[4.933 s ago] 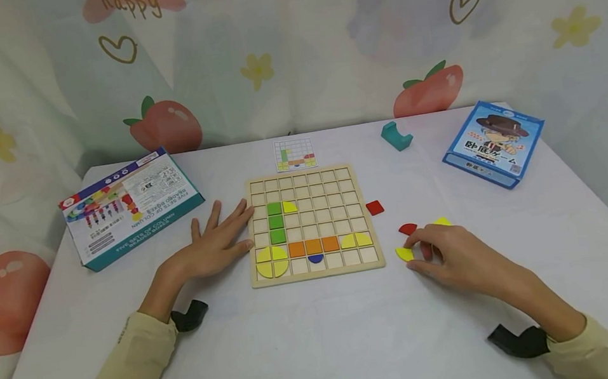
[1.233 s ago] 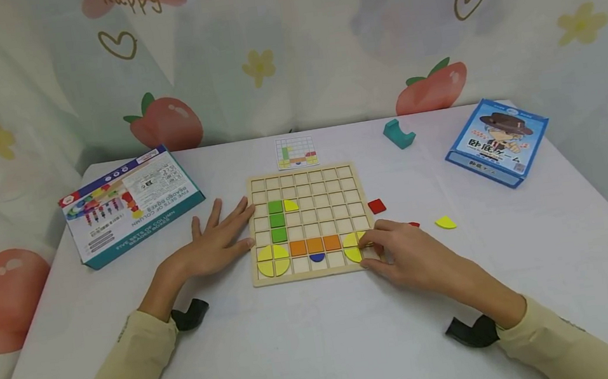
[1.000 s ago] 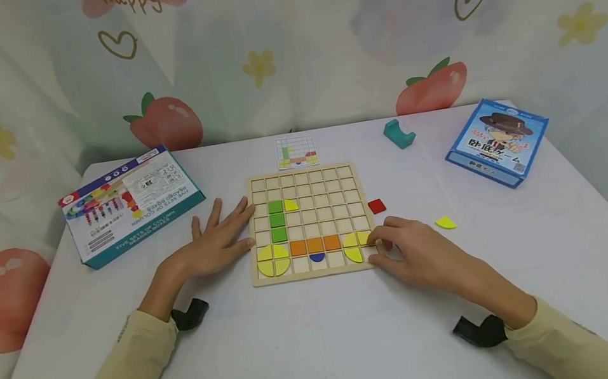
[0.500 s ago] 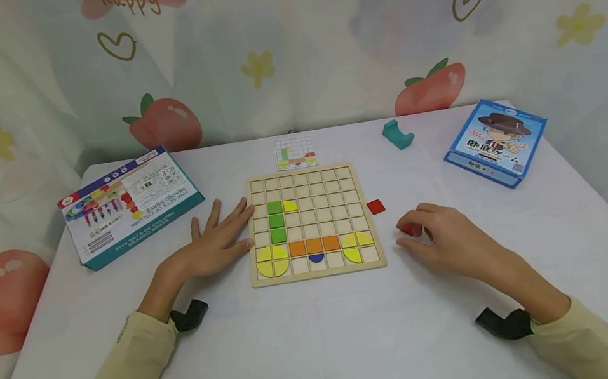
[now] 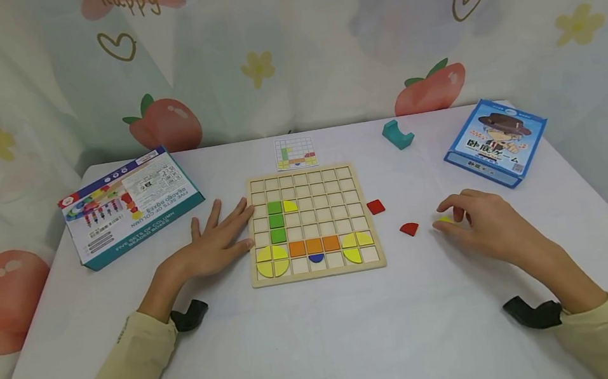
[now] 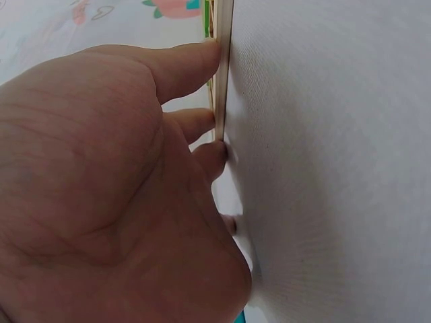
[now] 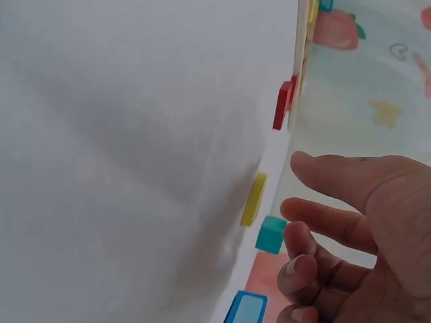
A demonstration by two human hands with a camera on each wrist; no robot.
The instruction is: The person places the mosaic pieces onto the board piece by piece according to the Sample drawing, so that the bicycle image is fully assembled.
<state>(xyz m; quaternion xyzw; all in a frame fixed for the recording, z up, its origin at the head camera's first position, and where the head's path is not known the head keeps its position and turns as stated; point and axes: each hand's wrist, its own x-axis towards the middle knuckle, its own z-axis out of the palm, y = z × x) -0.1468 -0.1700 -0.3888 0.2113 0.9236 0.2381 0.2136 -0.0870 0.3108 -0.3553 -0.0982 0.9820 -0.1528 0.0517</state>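
Note:
A wooden grid board point(image 5: 326, 189) lies mid-table, with green, orange, yellow and blue pieces set in its cells. My left hand point(image 5: 204, 246) rests on the table with spread fingers, index fingertip and thumb touching the board's left edge. On the right, my right hand point(image 5: 487, 226) hovers over a yellow quarter-circle piece point(image 7: 254, 200), thumb and index finger apart. The right wrist view shows the piece on the cloth, clear of the fingertips. A red quarter-circle piece point(image 5: 410, 229) and a red square piece point(image 5: 376, 206) lie between that hand and the board.
Behind the board lies a printed pattern card point(image 5: 295, 153). A teal curved block point(image 5: 397, 135) sits at the back right, near a blue box point(image 5: 496, 142). A larger teal-and-white box point(image 5: 132, 207) lies at the left. White cloth covers the table.
My right hand has left a yellow quarter-circle in the board's lower right, then moved right past the red quarter-circle to the remaining loose yellow piece. My left hand has stayed still.

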